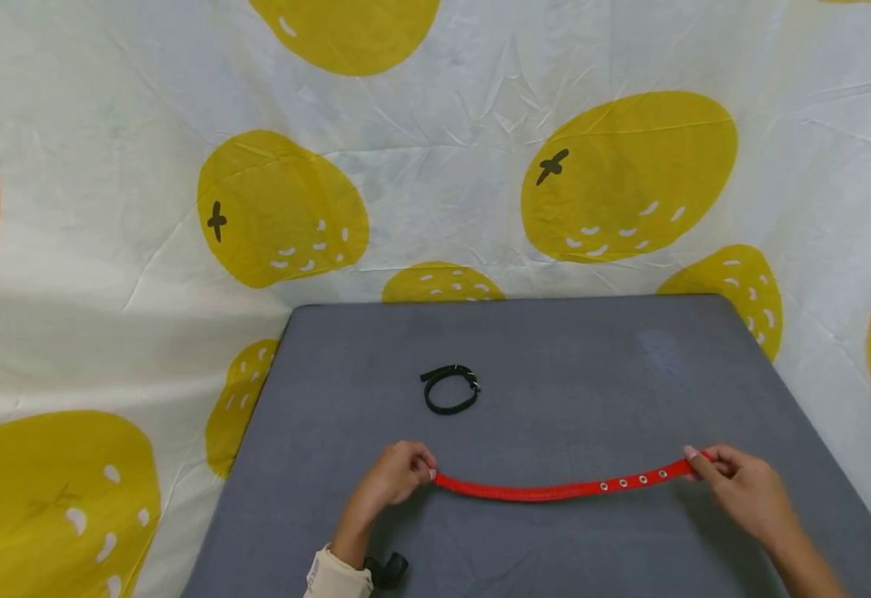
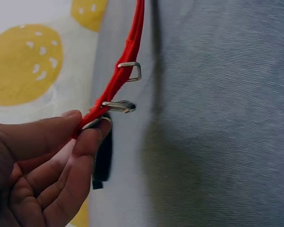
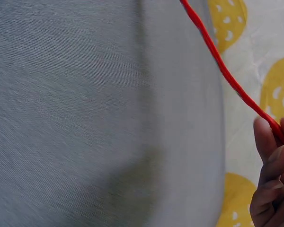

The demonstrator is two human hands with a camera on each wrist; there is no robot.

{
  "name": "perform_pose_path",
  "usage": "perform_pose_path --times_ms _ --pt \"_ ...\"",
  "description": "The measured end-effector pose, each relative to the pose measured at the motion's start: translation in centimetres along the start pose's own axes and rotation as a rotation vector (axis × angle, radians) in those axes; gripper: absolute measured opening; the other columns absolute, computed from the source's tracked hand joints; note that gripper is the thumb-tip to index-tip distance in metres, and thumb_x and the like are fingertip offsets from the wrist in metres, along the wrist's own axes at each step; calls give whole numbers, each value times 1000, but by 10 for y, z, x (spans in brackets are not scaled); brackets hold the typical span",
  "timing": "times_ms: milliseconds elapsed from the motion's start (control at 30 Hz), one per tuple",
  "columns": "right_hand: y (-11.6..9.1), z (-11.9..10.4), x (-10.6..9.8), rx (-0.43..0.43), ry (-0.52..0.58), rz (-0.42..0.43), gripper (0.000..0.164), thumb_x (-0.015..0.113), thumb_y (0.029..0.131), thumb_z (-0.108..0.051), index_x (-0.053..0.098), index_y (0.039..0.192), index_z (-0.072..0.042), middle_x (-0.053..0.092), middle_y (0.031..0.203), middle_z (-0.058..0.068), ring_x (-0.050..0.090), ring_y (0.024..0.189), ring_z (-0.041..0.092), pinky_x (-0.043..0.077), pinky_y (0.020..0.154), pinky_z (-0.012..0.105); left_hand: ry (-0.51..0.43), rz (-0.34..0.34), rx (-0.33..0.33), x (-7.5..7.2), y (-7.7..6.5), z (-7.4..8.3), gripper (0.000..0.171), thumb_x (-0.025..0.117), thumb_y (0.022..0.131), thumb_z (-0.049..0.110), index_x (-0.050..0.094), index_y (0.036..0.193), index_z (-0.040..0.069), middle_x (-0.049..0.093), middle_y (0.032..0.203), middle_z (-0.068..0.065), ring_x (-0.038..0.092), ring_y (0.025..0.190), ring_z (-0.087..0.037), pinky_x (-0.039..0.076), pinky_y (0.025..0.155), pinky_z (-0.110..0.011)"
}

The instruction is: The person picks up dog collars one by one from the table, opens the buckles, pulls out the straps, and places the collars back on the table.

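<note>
Red collar (image 1: pixel 555 490) stretched above grey table (image 1: pixel 570 357), ends pinched in left hand (image 1: pixel 393 477) and right hand (image 1: pixel 741 490) fingers.

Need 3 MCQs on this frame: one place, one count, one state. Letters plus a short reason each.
1. Where does the black collar lie?
A. on the grey table, beyond the red strap
B. in the left hand
C. on the fruit-print cloth

2. How many metal eyelets show near the right end of the red strap?
A. one
B. four
C. nine

3. How is the red strap held?
A. bunched in one fist
B. lying loose, untouched
C. pinched at each end, sagging in the middle

Key:
1 A: the head view shows it on the table, apart from both hands.
2 B: four eyelets in a row by the right hand.
3 C: the left hand pinches the buckle end, the right hand the other end.
</note>
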State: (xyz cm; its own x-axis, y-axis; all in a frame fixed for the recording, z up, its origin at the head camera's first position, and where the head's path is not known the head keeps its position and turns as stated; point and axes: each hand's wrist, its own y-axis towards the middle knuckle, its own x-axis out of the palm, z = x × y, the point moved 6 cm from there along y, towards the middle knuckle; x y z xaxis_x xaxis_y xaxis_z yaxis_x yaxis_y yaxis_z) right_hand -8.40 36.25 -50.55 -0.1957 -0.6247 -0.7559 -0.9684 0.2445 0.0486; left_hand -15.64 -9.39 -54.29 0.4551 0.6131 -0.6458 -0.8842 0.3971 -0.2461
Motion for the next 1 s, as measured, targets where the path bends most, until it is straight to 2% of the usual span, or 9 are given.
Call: perform_pose_path --times_ms 133,400,567,667,1000 --pt "-1 5 11 -31 2 20 32 55 96 -34 65 78 -9 52 50 -2 40 41 8 30 39 26 4 -7 -25 5 0 -9 8 70 81 2 67 79 9 61 67 3 52 57 -8 44 52 -24" --pt "-3 9 38 -69 -74 0 27 60 93 -34 65 76 -13 61 59 -5 37 44 4 29 43 24 148 87 -87 -6 -3 -31 11 73 78 2 67 73 10 56 67 4 47 61 -11 41 55 -26" --pt "-6 17 56 7 -204 -92 39 58 90 -51 60 72 -16 51 56 -6 37 48 10 24 44 28 208 128 -96 -15 -8 -38 13 76 73 1 68 68 10 58 62 5 47 58 -10 41 53 -24" --pt "-5 20 64 31 -263 -158 47 56 87 -59 56 69 -16 42 55 -4 37 50 13 23 45 29 227 138 -129 -20 -12 -41 13 78 72 2 68 66 9 58 62 5 48 56 -10 41 53 -25" --pt "-2 32 83 103 -360 -322 58 52 81 -71 50 61 -16 40 53 -1 40 50 16 25 46 31 276 192 -218 -28 -15 -49 21 80 70 4 61 64 10 54 61 1 46 55 -15 40 52 -28"
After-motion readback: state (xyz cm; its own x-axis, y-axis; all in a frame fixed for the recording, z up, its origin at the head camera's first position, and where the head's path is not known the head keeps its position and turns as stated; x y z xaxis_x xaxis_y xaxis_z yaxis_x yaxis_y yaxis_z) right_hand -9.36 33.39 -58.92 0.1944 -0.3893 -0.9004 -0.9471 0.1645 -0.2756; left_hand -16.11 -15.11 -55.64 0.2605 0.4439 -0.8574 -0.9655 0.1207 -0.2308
